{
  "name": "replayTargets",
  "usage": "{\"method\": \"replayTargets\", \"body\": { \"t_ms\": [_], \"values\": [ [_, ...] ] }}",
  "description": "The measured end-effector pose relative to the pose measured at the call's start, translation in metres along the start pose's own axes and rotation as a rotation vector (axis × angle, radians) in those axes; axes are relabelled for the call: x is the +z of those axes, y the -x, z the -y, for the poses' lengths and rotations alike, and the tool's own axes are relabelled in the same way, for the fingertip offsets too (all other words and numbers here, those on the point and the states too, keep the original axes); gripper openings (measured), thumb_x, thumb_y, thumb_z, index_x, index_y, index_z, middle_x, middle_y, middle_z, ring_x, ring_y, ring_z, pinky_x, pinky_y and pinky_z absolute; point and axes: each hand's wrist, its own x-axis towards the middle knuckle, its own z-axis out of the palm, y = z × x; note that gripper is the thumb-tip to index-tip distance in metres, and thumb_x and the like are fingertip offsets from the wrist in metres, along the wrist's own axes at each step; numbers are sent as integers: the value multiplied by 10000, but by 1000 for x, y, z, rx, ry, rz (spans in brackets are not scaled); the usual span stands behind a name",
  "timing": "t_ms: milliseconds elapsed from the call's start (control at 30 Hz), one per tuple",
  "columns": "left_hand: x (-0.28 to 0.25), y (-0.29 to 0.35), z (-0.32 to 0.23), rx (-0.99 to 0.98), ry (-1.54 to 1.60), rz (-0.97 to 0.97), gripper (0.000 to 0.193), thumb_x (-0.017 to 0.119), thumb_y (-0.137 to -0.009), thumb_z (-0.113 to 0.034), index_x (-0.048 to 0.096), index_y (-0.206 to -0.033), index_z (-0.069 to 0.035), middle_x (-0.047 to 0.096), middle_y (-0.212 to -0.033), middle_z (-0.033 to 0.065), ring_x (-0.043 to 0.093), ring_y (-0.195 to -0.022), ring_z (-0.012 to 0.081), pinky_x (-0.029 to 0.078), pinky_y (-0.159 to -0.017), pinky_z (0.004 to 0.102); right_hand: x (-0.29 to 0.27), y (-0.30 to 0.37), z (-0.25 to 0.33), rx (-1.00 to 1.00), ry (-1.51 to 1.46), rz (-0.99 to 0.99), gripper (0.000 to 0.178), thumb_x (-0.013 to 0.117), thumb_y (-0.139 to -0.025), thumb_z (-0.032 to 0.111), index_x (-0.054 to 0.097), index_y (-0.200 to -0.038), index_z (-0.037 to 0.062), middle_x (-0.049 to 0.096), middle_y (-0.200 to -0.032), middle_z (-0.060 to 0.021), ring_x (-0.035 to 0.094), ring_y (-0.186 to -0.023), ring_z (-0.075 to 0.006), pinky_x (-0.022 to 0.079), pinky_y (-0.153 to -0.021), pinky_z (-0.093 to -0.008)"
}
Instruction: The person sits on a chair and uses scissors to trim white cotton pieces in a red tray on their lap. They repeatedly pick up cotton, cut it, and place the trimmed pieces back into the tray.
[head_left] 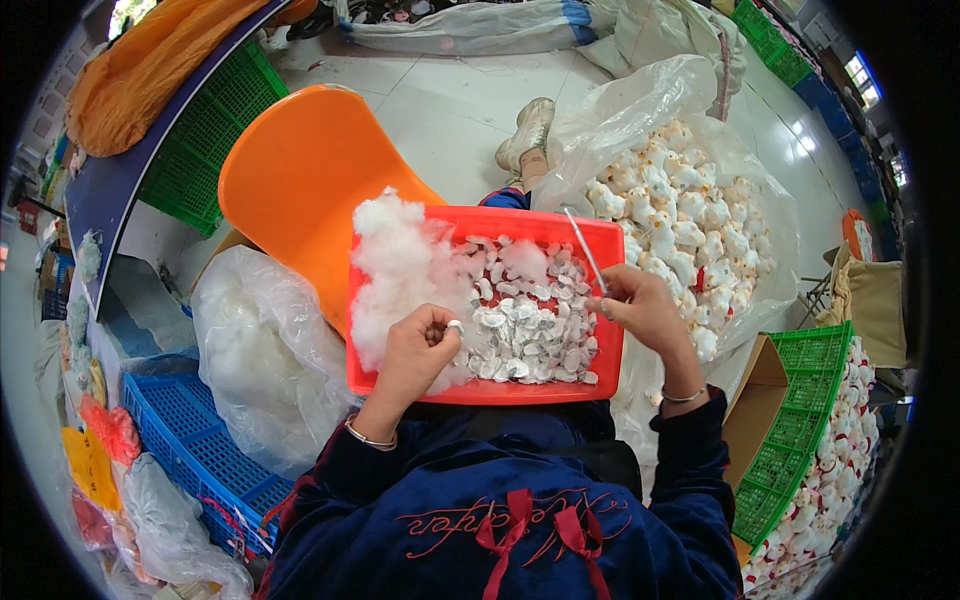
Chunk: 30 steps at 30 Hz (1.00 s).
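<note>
A red plastic tray (485,394) rests on my lap. White fluffy stuffing (395,270) heaps over its left side, and many small white padded pieces (525,335) lie on the right. Above the tray's middle, my left hand (418,350) pinches one small white piece (456,326) between thumb and fingers. My right hand (645,308) grips a thin pale stick (584,248) near its lower end, over the tray's right rim. The stick points up and away to the left, apart from the piece in my left hand.
An orange chair (310,180) stands beyond the tray at left. Beside it are a clear bag of stuffing (255,350) and a blue crate (190,440). At right, a large clear bag (690,230) holds small white plush toys, near a green crate (800,430).
</note>
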Motion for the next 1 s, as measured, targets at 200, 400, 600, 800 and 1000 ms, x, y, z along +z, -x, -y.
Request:
{"method": "replayTargets", "body": {
  "t_ms": [200, 400, 600, 800, 1000],
  "values": [
    [-14, -10, 3, -31, 31, -9, 116, 594, -932, 34, 633, -1038, 11, 675, -886, 18, 632, -701, 61, 515, -643, 207, -14, -10, 27, -216, 715, -50, 381, 801, -693, 180, 672, -1009, 12, 628, -944, -137, 593, -946, -324, 481, -788, -412],
    [-11, -10, 0, -52, 177, -3, 125, 614, -948, 15, 640, -1070, 15, 687, -978, 51, 692, -835, 119, 561, -718, 249, 17, -33, 46, -322, 1227, 31, 339, 784, -669, 196, 645, -929, 28, 611, -990, -151, 563, -1026, -338, 465, -874, -455],
    [-15, -7, -13, -65, 305, 30, 117, 608, -983, -59, 643, -1078, -1, 708, -1060, 102, 726, -926, 183, 579, -760, 273, 11, -39, 45, -281, 996, 294, 262, 748, -709, 218, 671, -884, 40, 675, -792, -117, 671, -796, -323, 509, -758, -448],
    [-5, 1, -37, -105, 548, 26, 106, 611, -985, -76, 627, -1076, -24, 702, -1011, 89, 701, -827, 156, 552, -691, 249, 3, 2, 52, -230, 402, 321, 352, 848, -742, 206, 710, -1006, 19, 664, -795, -120, 658, -738, -266, 515, -678, -360],
    [2, -2, -36, -35, 588, 79, 115, 620, -968, -32, 638, -1080, -18, 647, -884, 39, 577, -673, 104, 470, -600, 227, 18, 31, 27, -279, 201, 245, 355, 859, -730, 185, 708, -1005, 20, 652, -811, -97, 645, -780, -231, 515, -725, -342]
  ]
}}
